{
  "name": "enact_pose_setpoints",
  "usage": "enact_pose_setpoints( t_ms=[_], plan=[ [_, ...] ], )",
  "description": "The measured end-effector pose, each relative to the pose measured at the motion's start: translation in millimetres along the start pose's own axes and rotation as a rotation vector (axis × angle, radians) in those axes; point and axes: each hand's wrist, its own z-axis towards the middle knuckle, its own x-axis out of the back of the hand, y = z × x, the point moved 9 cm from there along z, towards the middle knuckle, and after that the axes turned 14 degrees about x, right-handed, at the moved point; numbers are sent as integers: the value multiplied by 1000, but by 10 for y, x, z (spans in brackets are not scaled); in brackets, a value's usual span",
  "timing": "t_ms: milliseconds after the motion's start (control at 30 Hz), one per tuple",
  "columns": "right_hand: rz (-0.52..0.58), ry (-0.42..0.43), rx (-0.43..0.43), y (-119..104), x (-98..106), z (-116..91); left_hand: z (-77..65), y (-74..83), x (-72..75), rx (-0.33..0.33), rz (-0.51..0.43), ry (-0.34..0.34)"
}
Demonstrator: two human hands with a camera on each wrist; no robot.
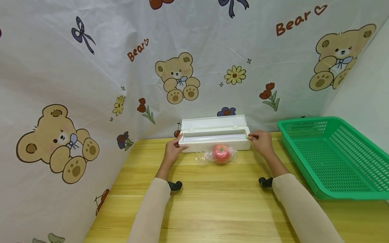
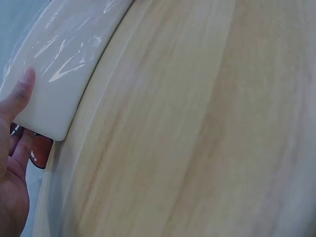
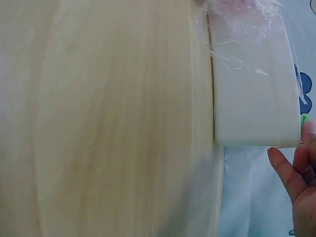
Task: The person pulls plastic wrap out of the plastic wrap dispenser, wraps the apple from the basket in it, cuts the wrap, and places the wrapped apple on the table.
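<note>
A white cling film box point(image 1: 194, 147) lies at the back of the table with its lid point(image 1: 212, 122) raised and a roll of film point(image 1: 212, 137) inside. My left hand point(image 1: 173, 148) grips the box's left end, thumb on the front wall in the left wrist view. At the right end, my right hand point(image 1: 262, 143) holds the corner with curled fingers; beside a fingertip, a small green piece point(image 3: 303, 119) shows in the right wrist view. Against the box's front sits a red apple point(image 1: 221, 154) with clear film point(image 1: 206, 157) around it.
A green plastic basket point(image 1: 323, 168) stands to the right on the wooden table point(image 1: 218, 206). Behind the box hangs a white bear-print cloth point(image 1: 209, 50), which also covers the left side. Dark wrist devices point(image 1: 266, 182) show at both sleeves.
</note>
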Motion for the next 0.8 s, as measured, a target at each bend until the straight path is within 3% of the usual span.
enact_pose_setpoints(
  t_ms=[467,800],
  plan=[
    [-36,-47,-31,-67,26,-24,1,-43,18,33,45,21],
    [-57,-9,23,-174,85,-73,-58,-15,-23,23,36,-32]
  ],
)
